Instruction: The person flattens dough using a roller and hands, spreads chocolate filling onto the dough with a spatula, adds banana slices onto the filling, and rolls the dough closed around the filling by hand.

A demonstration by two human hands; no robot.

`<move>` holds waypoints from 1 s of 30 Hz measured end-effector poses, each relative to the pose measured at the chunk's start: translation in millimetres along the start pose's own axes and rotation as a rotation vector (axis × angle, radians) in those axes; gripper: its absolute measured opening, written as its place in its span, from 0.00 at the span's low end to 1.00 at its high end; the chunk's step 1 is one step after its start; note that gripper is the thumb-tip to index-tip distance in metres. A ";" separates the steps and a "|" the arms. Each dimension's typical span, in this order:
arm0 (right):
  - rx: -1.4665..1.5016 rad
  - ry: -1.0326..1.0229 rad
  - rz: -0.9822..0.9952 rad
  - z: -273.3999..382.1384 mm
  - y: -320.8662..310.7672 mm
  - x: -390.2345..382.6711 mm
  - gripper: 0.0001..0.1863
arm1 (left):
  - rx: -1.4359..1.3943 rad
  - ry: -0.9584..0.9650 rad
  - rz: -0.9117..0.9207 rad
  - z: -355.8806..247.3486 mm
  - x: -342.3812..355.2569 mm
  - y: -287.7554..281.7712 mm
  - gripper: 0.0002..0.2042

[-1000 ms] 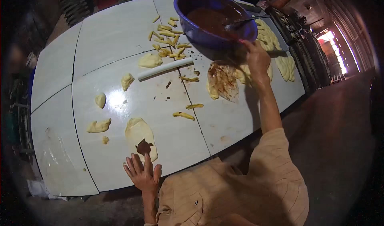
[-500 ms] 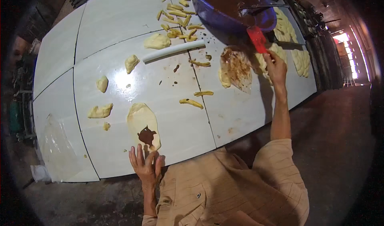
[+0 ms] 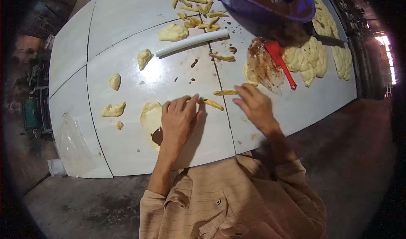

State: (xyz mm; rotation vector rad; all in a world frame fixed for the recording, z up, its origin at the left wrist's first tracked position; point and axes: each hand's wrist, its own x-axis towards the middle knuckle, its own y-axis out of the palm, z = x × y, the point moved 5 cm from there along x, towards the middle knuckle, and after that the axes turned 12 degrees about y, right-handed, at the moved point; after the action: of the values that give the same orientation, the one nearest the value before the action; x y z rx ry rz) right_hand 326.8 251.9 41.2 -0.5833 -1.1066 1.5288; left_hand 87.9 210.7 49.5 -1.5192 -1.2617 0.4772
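Note:
My left hand (image 3: 179,116) is over the flattened dough oval (image 3: 148,116), partly hiding it and its patch of brown spread (image 3: 157,134). Its fingers are curved and apart, their tips near a yellow strip (image 3: 211,103). My right hand (image 3: 256,108) has its fingers apart beside another yellow strip (image 3: 225,92). A red spatula (image 3: 284,67) lies by a chocolate-smeared plastic sheet (image 3: 264,72). A white rolling rod (image 3: 191,43) rests beyond both hands.
The white tiled table (image 3: 112,150) holds small dough lumps (image 3: 113,109), several more yellow strips (image 3: 196,0) and shaped dough (image 3: 306,59) at right. A purple basin (image 3: 264,8) of brown mixture stands at the back. Clear plastic (image 3: 74,137) lies at left.
My right hand has set the red spatula down and moved left toward the yellow strips. My left hand has moved forward and right from the lower edge of the dough oval.

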 end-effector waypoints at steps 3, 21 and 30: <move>-0.005 0.074 0.050 2.3 16.0 -0.3 0.16 | -0.034 0.051 -0.024 -3.2 28.8 10.1 0.18; 0.157 0.144 0.153 11.1 18.0 11.3 0.08 | 0.053 0.185 0.223 -15.6 63.4 46.5 0.12; 0.205 0.125 0.208 11.3 18.6 7.7 0.09 | -0.070 0.301 0.162 -17.1 69.1 18.9 0.06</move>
State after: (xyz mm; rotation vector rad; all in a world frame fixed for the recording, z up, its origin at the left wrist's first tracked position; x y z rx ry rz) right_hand 306.3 256.3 31.4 -0.6580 -0.8011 1.7353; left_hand 135.6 265.8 60.0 -1.6889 -0.9350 0.2956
